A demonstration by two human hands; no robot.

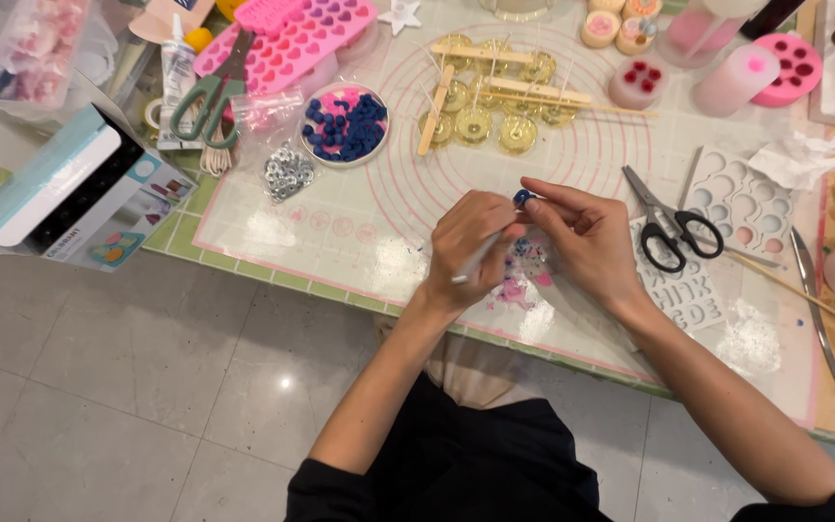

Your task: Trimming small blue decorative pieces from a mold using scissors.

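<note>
Now both hands (533, 237) pinch blue bead (523, 197), wrists raised.

scissors (667, 224): shiny metal | mat (359, 222): smooth silicone | floor (99, 387): glossy tile

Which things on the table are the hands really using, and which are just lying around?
In use:
- small dark blue ball, pinched by the right hand
- thin white stick tool, held in the left hand
- pink and blue crumbs under the hands

Lying about:
- black-handled scissors
- green-handled scissors
- round dish of blue balls
- pink heart-shaped silicone mould
- clear yellow discs with wooden sticks
</note>
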